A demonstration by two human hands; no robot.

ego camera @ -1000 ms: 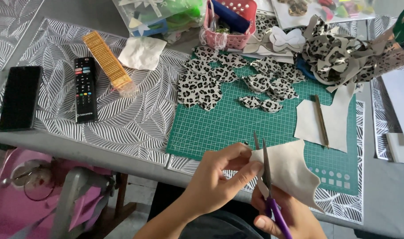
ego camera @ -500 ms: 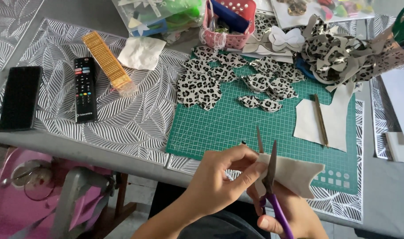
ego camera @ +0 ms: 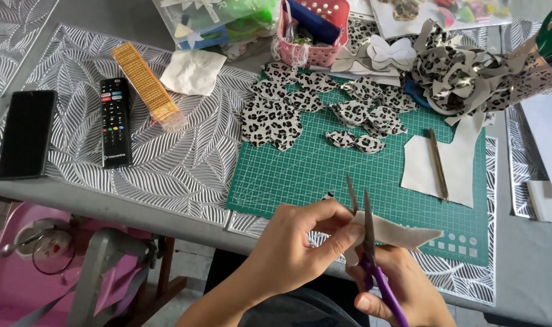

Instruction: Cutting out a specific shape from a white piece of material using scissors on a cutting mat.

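Lower centre of frame: pale felt scrap (ego camera: 403,233), pinched flat by left hand (ego camera: 297,242); purple-handled scissors (ego camera: 373,254), blades parted, gripped by right hand (ego camera: 403,290).

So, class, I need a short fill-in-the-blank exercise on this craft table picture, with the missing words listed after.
1. The right hand works scissors with ____ handles.
2. The left hand pinches a pale fabric piece over a ____ cutting mat.
3. The remote control lies between the black phone and a ____ ribbed strip.

Missing words: purple; green; yellow
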